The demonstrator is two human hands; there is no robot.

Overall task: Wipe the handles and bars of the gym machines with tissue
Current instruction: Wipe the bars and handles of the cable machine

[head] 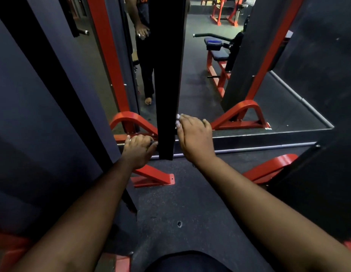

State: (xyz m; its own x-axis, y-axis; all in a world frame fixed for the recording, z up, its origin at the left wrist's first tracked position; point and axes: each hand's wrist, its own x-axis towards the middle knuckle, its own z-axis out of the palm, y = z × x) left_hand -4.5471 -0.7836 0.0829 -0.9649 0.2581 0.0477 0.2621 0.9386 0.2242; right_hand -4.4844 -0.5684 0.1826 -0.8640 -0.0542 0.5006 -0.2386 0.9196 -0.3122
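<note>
No text, label, brand or number can be read anywhere; orange lettering on the dark shirt point(141, 2) of the person reflected in the mirror is cut off and illegible.

white tissue point(178, 120), black bar point(167, 79), red frame point(241, 116)

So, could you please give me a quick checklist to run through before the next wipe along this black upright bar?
1. Tissue in the right hand: ok, white shows at the fingertips.
2. Tissue against the black bar: ok, pressed on its right edge.
3. Left hand steadying: ok, it grips something dark just left of the bar.
4. Tissue clean enough: cannot tell.
5. Bar's lower end wiped: cannot tell.
</note>
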